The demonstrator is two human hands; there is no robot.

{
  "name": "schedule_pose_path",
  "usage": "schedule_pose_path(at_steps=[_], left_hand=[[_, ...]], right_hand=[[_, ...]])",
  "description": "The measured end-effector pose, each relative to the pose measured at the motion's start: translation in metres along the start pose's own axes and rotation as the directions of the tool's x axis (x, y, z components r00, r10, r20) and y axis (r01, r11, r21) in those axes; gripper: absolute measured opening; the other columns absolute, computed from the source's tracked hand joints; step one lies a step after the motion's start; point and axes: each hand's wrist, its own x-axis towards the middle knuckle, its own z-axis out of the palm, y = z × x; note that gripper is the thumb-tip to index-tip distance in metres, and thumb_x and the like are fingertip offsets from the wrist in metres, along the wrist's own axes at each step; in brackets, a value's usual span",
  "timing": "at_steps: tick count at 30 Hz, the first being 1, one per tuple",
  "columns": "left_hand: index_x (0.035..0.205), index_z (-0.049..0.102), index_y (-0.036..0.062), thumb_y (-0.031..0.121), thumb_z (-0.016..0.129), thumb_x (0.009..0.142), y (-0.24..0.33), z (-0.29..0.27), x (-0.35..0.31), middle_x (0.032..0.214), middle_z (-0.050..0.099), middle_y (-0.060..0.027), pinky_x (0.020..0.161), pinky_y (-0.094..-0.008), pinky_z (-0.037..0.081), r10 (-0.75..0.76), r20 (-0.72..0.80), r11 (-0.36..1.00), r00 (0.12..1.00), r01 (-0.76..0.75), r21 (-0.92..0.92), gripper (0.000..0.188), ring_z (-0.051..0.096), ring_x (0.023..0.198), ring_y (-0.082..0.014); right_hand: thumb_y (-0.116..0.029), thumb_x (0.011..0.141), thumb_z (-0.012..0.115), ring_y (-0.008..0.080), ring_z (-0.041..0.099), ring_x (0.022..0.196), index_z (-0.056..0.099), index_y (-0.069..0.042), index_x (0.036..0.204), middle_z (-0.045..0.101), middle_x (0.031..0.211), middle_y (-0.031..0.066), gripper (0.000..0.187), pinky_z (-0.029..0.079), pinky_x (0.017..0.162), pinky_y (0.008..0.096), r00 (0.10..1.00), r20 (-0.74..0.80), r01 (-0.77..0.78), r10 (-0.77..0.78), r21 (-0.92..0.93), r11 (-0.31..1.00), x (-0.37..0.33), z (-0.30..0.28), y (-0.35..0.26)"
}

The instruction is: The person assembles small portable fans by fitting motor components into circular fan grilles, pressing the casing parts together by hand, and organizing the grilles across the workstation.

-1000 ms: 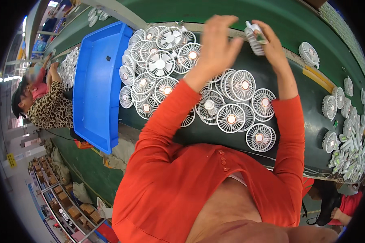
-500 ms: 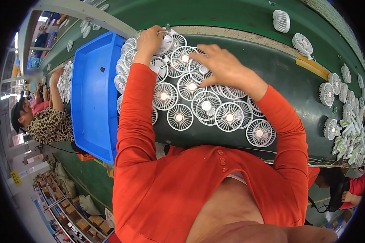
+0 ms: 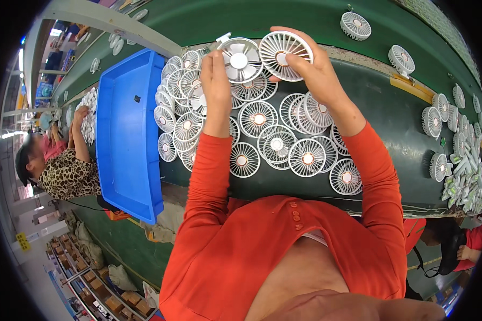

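My left hand grips a white fan housing by its left rim. Its blades show, and a small stub sticks up from its top edge. In my right hand is a round white fan grille with thin spokes and a copper-coloured centre ring, my thumb lying across its face. The two parts are held side by side, their rims close together; whether they touch I cannot tell. Below them, many similar white grilles lie overlapping on the dark green work surface.
To the left stands a blue plastic bin with a small dark piece inside. Assembled white fans sit on the green conveyor beyond. At the right are more fans and a heap of small white-green parts. A co-worker works at far left.
My left hand has lifted the fan housing and moved right. My right hand, open before, has picked up a grille and brought it up beside the housing.
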Motion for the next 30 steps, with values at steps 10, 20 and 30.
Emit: schedule_pose_path(at_steps=[10, 20, 30], left_hand=[[0.121, 0.053, 0.0025, 0.042, 0.034, 0.103, 0.015, 0.049, -0.041, 0.117, 0.061, -0.0125, 0.092, -0.0402, 0.05, -0.317, 0.276, 0.691, 0.907, 0.421, -0.588, 0.047, 0.06, 0.108, -0.0235], [0.139, 0.034, 0.0027, 0.031, 0.032, 0.105, 0.043, 0.075, -0.058, 0.13, 0.048, -0.011, 0.098, -0.0336, 0.043, -0.153, 0.108, 0.837, 0.982, 0.187, -0.515, 0.044, 0.052, 0.116, -0.0196], [0.135, 0.037, -0.003, 0.014, 0.039, 0.098, 0.013, 0.095, -0.013, 0.132, 0.041, -0.0164, 0.104, -0.0368, 0.034, 0.393, 0.185, 0.913, 0.901, -0.406, 0.042, 0.041, 0.046, 0.116, -0.0264]], right_hand=[[-0.021, 0.081, 0.068, 0.0242, 0.064, 0.096, 0.058, -0.011, 0.121, 0.062, 0.112, 0.0091, 0.042, 0.053, 0.078, 0.0333, 0.891, 0.057, 0.32, -0.45, -0.782, 0.535, -0.004, 0.002, 0.027], [-0.044, 0.084, 0.064, 0.0405, 0.037, 0.131, 0.029, -0.007, 0.145, 0.039, 0.141, 0.0215, 0.08, 0.033, 0.107, 0.0457, 0.901, 0.272, 0.432, -0.338, -0.64, 0.635, -0.009, -0.008, 0.037], [-0.049, 0.094, 0.049, 0.0352, 0.052, 0.12, 0.036, 0.002, 0.136, 0.052, 0.127, 0.026, 0.067, 0.039, 0.1, 0.0375, 0.989, -0.026, 0.126, -0.144, -0.355, 0.926, 0.027, -0.02, 0.049]])
